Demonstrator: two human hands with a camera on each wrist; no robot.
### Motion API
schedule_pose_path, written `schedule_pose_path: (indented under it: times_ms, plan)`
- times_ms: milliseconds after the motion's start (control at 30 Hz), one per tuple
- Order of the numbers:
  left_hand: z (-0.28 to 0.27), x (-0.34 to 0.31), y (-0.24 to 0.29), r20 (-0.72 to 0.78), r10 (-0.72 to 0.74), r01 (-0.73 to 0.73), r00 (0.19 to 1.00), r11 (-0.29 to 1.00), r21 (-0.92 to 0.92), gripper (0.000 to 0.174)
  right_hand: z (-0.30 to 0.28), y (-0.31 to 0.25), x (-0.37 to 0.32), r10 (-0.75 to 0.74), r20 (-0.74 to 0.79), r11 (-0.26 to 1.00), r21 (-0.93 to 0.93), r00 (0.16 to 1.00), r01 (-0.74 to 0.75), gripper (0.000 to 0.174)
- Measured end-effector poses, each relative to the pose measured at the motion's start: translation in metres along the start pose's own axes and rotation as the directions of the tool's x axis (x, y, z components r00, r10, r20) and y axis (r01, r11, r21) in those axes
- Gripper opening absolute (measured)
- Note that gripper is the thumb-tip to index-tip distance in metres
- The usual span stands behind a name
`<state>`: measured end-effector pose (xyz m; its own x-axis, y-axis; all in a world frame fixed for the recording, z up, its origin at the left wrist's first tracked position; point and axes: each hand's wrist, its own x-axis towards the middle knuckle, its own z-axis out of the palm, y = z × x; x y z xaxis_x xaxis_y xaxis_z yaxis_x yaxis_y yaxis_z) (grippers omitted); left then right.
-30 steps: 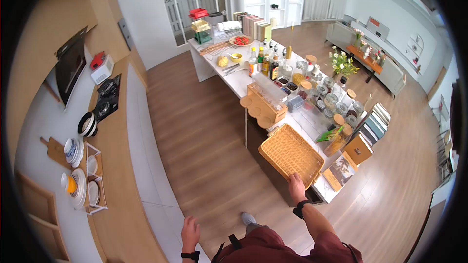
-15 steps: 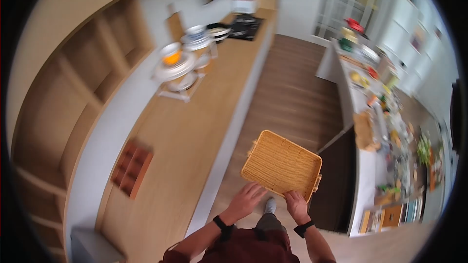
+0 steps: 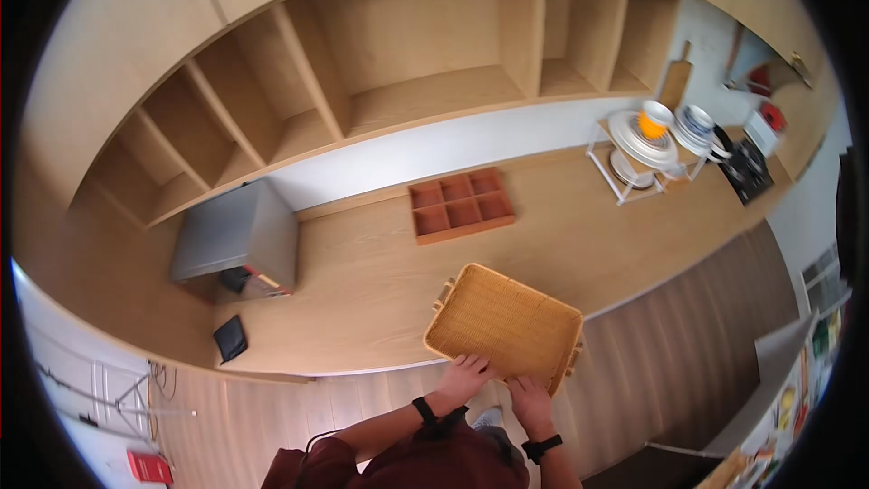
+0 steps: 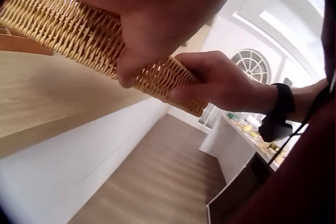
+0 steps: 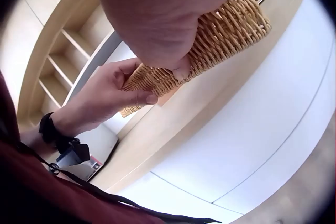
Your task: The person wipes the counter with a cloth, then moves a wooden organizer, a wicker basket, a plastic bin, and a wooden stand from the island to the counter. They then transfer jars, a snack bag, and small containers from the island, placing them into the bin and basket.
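Note:
A rectangular wicker tray (image 3: 507, 321) with small side handles is held in front of the body, over the edge of the wooden counter. My left hand (image 3: 464, 378) grips its near rim, and my right hand (image 3: 531, 403) grips the same rim a little to the right. In the left wrist view, the left thumb presses the woven side (image 4: 79, 29) while the right hand (image 4: 223, 82) pinches the rim farther along. The right wrist view shows the left hand (image 5: 105, 95) with its thumb on the wicker wall (image 5: 226, 32). Nothing lies in the tray.
On the counter (image 3: 362, 254) stand a reddish divided box (image 3: 462, 206), a grey metal box (image 3: 240, 235), a black object (image 3: 231, 339) and a rack with plates (image 3: 641, 140). Open shelves (image 3: 416, 91) hang above. Behind at right is the cluttered table (image 3: 778, 426).
The view has turned left from the table to the counter. The tray has left the table's edge with the right hand, and the left hand, earlier free, has taken hold of its rim.

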<state>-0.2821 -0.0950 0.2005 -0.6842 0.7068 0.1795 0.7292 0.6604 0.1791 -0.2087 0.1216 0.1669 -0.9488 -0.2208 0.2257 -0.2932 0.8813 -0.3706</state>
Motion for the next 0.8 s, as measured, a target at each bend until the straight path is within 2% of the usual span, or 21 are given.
schedule_pose_path:
  times_ms: [33, 100, 167, 233, 300, 367, 400, 467, 500, 567, 700, 800]
  plan:
    - [-0.001, -0.01, -0.008, -0.006, -0.031, 0.032, 0.999, 0.999, 0.02, 0.026, 0.011, -0.001, 0.005, -0.042, 0.03, 0.999, 0.019, 0.999, 0.042, 0.029]
    - [-0.007, -0.034, -0.02, -0.049, -0.061, 0.063, 0.997, 0.998, 0.029, 0.023, 0.026, -0.009, 0.016, -0.119, 0.016, 0.991, 0.07, 0.993, 0.118, 0.029]
    - [-0.016, -0.058, -0.031, -0.01, -0.128, 0.128, 0.992, 0.991, 0.028, 0.022, 0.044, -0.023, 0.027, -0.208, 0.043, 0.969, 0.143, 0.977, 0.2, 0.031]
    - [-0.024, -0.074, -0.049, -0.042, -0.25, 0.251, 0.967, 0.968, 0.002, 0.017, 0.029, -0.047, 0.051, -0.246, 0.001, 0.953, 0.184, 0.969, 0.242, 0.032]
    - [-0.028, -0.09, -0.074, -0.097, -0.28, 0.285, 0.955, 0.958, 0.042, 0.014, 0.012, -0.054, 0.065, -0.296, -0.032, 0.935, 0.196, 0.955, 0.296, 0.034]
    - [-0.04, -0.101, -0.099, -0.228, -0.368, 0.396, 0.901, 0.913, 0.091, 0.013, 0.006, -0.057, 0.069, -0.212, -0.134, 0.953, 0.19, 0.968, 0.235, 0.039]
    - [-0.042, -0.107, -0.117, -0.263, -0.403, 0.439, 0.877, 0.894, 0.092, 0.011, 0.008, -0.052, 0.068, -0.212, -0.131, 0.953, 0.19, 0.968, 0.235, 0.039]
    - [-0.048, -0.11, -0.154, -0.353, -0.477, 0.532, 0.805, 0.844, 0.074, 0.006, 0.014, -0.028, 0.054, -0.05, -0.131, 0.982, 0.177, 0.99, 0.073, 0.043]
    - [-0.051, -0.11, -0.175, -0.393, -0.482, 0.555, 0.783, 0.826, 0.093, 0.005, 0.017, -0.017, 0.048, -0.042, -0.134, 0.984, 0.166, 0.99, 0.064, 0.043]
    - [-0.048, -0.109, -0.223, -0.455, -0.495, 0.596, 0.741, 0.796, 0.106, 0.006, 0.024, 0.004, 0.032, 0.157, -0.022, 0.964, 0.219, 0.987, -0.149, 0.041]
    - [-0.045, -0.103, -0.308, -0.439, -0.579, 0.638, 0.686, 0.77, -0.018, 0.014, 0.022, 0.016, 0.023, 0.175, 0.003, 0.98, 0.092, 0.984, -0.175, 0.038]
    - [-0.029, -0.1, -0.347, -0.414, -0.602, 0.641, 0.683, 0.766, -0.056, 0.015, 0.03, 0.006, 0.023, 0.221, 0.071, 0.967, 0.113, 0.973, -0.228, 0.037]
